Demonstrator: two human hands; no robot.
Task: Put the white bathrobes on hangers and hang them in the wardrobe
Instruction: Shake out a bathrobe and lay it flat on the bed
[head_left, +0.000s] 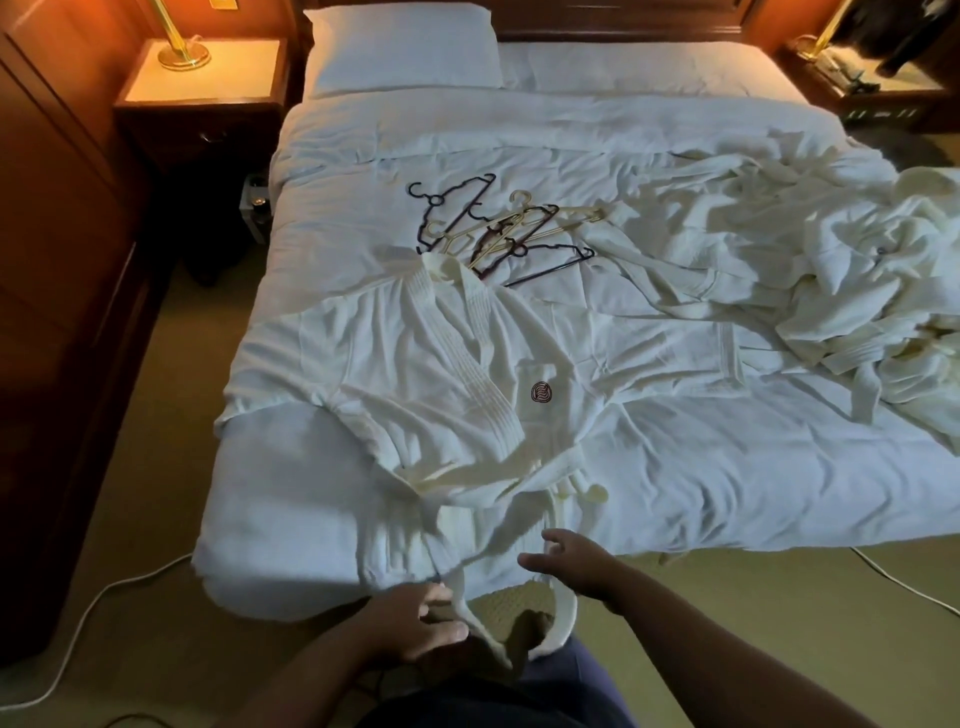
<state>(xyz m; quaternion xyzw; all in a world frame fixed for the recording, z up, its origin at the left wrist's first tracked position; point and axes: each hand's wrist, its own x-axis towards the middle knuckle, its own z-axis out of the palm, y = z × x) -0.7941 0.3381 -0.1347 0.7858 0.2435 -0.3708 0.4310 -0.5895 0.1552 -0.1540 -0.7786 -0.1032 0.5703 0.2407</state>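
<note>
One robe (426, 374) lies spread flat on the bed (675, 467), and its bottom hangs over the near edge. Its belt (566, 618) droops down there. The left hand (410, 618) touches the belt with straight fingers (447, 631). The right hand (576, 566) is above it, fingers (535, 560) loose and holding nothing. Hangers (498, 228) sit piled behind the robe. More robes (831, 260) lie heaped on the right.

Dim rm, warm lamp (179, 49) glow at 11 o'clock; my left hand (410, 618) blurs at 6 (edges bowed, corners dark).
</note>
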